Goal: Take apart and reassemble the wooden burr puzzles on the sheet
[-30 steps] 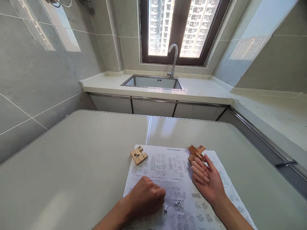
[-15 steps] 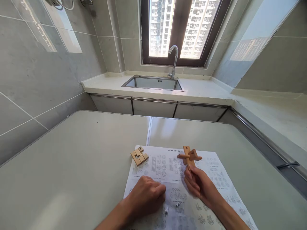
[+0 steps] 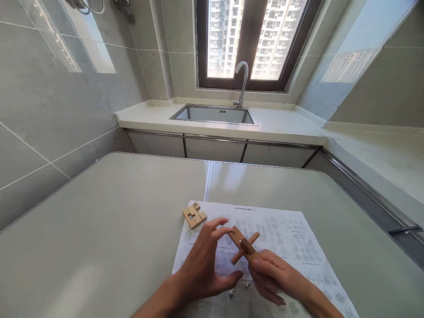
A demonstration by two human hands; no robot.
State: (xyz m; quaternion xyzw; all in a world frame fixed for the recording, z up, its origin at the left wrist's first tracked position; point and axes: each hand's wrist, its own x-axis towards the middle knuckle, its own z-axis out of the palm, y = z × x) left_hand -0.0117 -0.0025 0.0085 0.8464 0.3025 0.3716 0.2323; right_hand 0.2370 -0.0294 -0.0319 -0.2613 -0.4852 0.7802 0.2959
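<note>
My right hand (image 3: pixel 271 276) is closed on a cross of interlocked wooden puzzle bars (image 3: pixel 243 246) and holds it just above a printed instruction sheet (image 3: pixel 291 240). Beside it, my left hand (image 3: pixel 207 265) has its fingers spread, the fingertips reaching the cross's upper left end. A second cluster of wooden puzzle pieces (image 3: pixel 194 215) lies on the sheet's far left corner, apart from both hands.
The sheet lies on a pale table (image 3: pixel 99 238) with a seam down its middle. Beyond it a counter carries a steel sink (image 3: pixel 213 115) and a tap (image 3: pixel 241 81) under a window. Grey tiled walls stand left and right.
My right hand picked the wooden cross off the sheet's far right and carried it toward me and leftward. My left hand opened from a fist and rose to meet it.
</note>
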